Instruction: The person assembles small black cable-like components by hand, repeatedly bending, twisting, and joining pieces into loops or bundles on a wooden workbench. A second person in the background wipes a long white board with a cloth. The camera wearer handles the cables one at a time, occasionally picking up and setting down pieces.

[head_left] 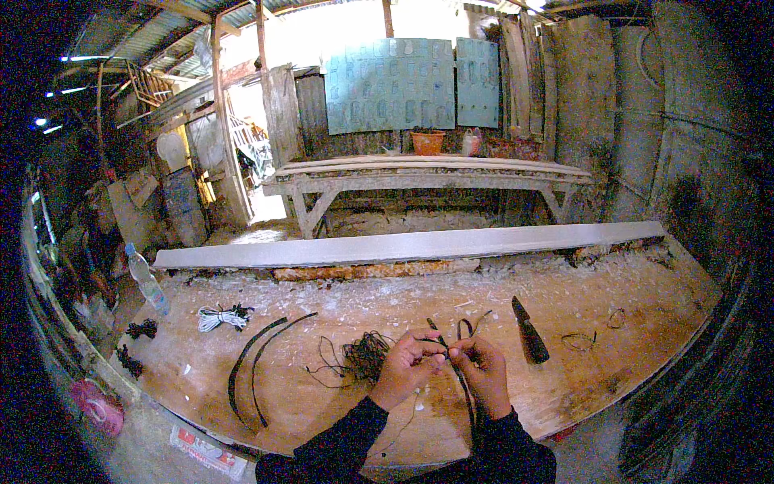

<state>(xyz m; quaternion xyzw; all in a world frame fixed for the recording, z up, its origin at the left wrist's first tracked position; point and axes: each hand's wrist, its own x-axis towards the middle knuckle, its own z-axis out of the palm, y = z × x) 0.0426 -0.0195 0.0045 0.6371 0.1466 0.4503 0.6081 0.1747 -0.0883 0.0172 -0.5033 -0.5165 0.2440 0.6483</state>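
Observation:
My left hand (403, 368) and my right hand (484, 373) meet over the near middle of the wooden table. Both are closed, fingertips pinching a narrow black strip (463, 390) that runs down toward my body. A thin loop of it stands up above my right fingers. Exactly how the strip crosses between the fingertips is hidden. Close by my left hand lies a tangle of thin black cord (364, 356). To the right of my right hand rests a dark, pointed, knife-like blade (530, 334).
Two curved black strips (239, 373) and a white cord bundle (221, 319) lie at left. A clear plastic bottle (146, 280) stands at the table's left edge. Along the far edge runs a long pale board (403, 247). Behind it is a bench (435, 170) with an orange pot (428, 143).

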